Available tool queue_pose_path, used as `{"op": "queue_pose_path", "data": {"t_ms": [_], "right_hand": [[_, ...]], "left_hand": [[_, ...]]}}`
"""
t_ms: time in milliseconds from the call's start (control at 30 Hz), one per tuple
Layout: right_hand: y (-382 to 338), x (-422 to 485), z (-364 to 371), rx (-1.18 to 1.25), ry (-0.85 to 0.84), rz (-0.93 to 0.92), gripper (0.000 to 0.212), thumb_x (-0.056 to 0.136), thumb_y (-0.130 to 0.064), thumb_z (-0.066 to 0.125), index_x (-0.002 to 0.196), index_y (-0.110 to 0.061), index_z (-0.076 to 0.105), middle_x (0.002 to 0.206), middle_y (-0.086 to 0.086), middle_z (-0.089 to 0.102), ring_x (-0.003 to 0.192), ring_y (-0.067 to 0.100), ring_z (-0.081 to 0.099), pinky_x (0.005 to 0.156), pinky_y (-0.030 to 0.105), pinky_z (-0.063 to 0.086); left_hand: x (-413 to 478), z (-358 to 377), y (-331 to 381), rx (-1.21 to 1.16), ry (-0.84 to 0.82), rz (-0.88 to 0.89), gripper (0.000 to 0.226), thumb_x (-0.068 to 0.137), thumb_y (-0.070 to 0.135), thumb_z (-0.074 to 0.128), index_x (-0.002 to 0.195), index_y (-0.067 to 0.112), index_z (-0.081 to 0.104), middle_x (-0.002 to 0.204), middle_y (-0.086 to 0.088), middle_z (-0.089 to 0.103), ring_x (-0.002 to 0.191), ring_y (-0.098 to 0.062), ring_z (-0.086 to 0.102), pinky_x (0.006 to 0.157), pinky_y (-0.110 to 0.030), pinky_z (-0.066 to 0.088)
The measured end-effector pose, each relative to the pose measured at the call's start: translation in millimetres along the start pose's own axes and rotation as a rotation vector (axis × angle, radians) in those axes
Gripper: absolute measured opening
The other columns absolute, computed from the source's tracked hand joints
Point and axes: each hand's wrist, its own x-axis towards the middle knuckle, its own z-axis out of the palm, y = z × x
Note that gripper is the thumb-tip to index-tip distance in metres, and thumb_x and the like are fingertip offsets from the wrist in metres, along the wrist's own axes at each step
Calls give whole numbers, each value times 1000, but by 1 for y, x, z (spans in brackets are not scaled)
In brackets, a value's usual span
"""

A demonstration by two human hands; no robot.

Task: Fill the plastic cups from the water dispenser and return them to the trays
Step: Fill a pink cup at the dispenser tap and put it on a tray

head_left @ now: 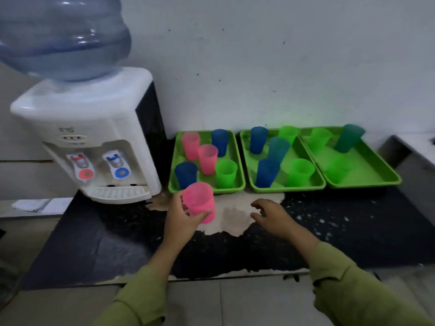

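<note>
One pink cup [199, 201] is held upright in the left hand [181, 220], with fingers and thumb curled round its lower wall. It is just on the near side of the front rim of the left tray [231, 188], above the worn counter [94, 243]. Whether water is in it cannot be told, as no level is made out through the translucent wall.

The cup is judged light and thin-walled, likely to flex if squeezed. A gentle hold round the middle of the wall, kept level, is therefore advised. Once filled, it is expected to be heavier, and slippery if wetted.

The right hand [270, 217] is held to the right, apart from the cup, with fingers loosely spread and nothing grasped. Other cups [208, 158] are stood in the left tray, the middle tray [289, 189] and the right tray [367, 182]. The water dispenser [94, 114] is set at the far left, its blue tap [118, 165] above the drip grille [117, 191].
</note>
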Motion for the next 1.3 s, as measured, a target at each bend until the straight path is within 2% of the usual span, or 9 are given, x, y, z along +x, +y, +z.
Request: {"op": "queue_pose_path", "data": {"t_ms": [133, 333, 500, 700, 867, 1000, 1100, 1200, 1300], "right_hand": [[40, -7, -25, 40, 106, 62, 36, 87, -25, 62, 119, -10, 58, 114, 10, 61, 95, 18, 60, 72, 10, 33], [91, -5, -57, 67, 176, 159, 36, 86, -23, 63, 119, -9, 58, 117, 11, 61, 107, 23, 57, 90, 25, 40], [138, -3, -82, 75, 261, 215, 33, 86, -21, 64, 115, -6, 60, 115, 13, 63, 106, 24, 58, 84, 20, 38], [201, 5, -118, 64, 340, 267, 31, 85, -18, 64, 113, -3, 61, 111, 16, 64, 103, 27, 59, 80, 22, 37], [259, 18, -148, 75, 372, 261, 30, 83, -11, 64, 110, 1, 62, 108, 19, 66, 100, 29, 61, 84, 27, 43], [311, 26, -176, 112, 353, 232, 26, 84, -7, 62, 108, 2, 63, 108, 19, 66, 100, 29, 61, 85, 28, 44], [345, 32, -194, 107, 397, 213, 23, 85, -5, 60, 106, 3, 64, 106, 20, 66, 100, 32, 61, 89, 36, 46], [386, 35, -214, 83, 408, 217, 23, 83, -3, 60, 104, 4, 65, 105, 22, 66, 101, 34, 60, 91, 33, 40], [414, 39, -227, 22, 386, 236, 29, 83, -5, 60, 111, 3, 62, 114, 25, 61, 109, 39, 53, 94, 32, 32]], "left_hand": [[1, 49, 26, 34, -98, 39, 77, 55, 42, 86, 119, 33, 44, 112, 10, 56, 99, -7, 57, 82, -29, 53], [16, 113, 55, 62, -205, 86, 78, 50, 55, 82, 115, 38, 43, 112, 13, 56, 99, -11, 57, 83, -37, 53], [29, 168, 76, 35, -294, 139, 76, 50, 55, 81, 114, 34, 46, 110, 12, 59, 97, -9, 58, 82, -39, 53], [36, 233, 102, 28, -347, 173, 74, 54, 45, 86, 115, 30, 47, 110, 12, 58, 95, -1, 58, 71, -9, 48], [36, 292, 129, 80, -321, 176, 77, 46, 65, 76, 111, 39, 43, 108, 18, 56, 94, 0, 57, 77, -25, 54], [31, 349, 155, 107, -286, 150, 78, 45, 72, 72, 110, 44, 39, 105, 27, 51, 96, 0, 56, 77, -23, 53], [30, 387, 171, 82, -278, 124, 81, 46, 68, 75, 113, 40, 42, 110, 20, 55, 98, -3, 57, 79, -26, 54], [29, 433, 189, 73, -260, 86, 81, 48, 60, 79, 117, 35, 43, 114, 14, 56, 100, -6, 56, 82, -31, 53], [32, 467, 201, 75, -249, 68, 78, 52, 48, 85, 117, 34, 43, 112, 17, 53, 97, -3, 54, 79, -17, 45]]}}
